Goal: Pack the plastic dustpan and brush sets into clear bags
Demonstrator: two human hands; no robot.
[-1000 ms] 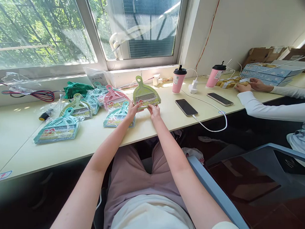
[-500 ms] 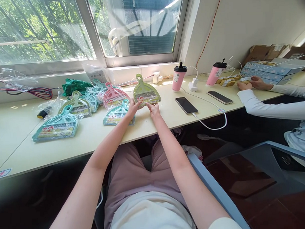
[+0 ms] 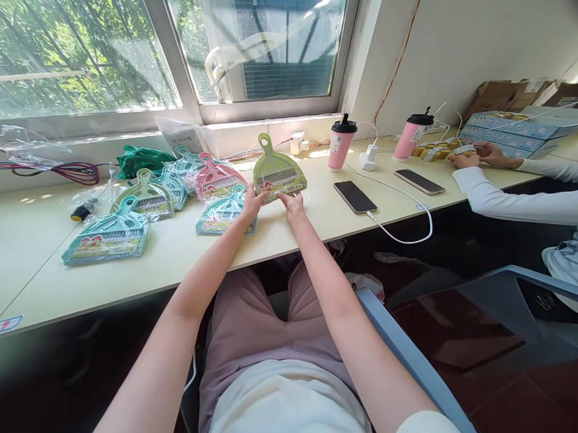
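Note:
Both my hands hold a green dustpan and brush set (image 3: pixel 278 169) by its lower edge, its handle pointing up. My left hand (image 3: pixel 254 202) grips the lower left corner. Near the bottom middle, my right hand (image 3: pixel 293 204) pinches the edge. Just left of it lies a teal dustpan set (image 3: pixel 222 212), partly behind my left forearm. Behind that one is a pink dustpan set (image 3: pixel 216 180). Farther left are a wrapped teal dustpan set (image 3: pixel 110 238) and an olive-green dustpan set (image 3: pixel 149 199), with more teal sets (image 3: pixel 175 187) behind.
Two pink cups (image 3: pixel 342 145) with black lids, a charger (image 3: pixel 368 157) and two phones (image 3: pixel 355 197) stand or lie to the right. A green plastic bag (image 3: pixel 142 163) and bundled cables (image 3: pixel 74 172) are at the back left. At far right a co-worker's hands (image 3: pixel 481 156) handle small yellow packs beside blue boxes (image 3: pixel 518 133).
The green dustpan set stays in both hands, now a little more upright. My view has shifted slightly. The other dustpan sets lie where they were.

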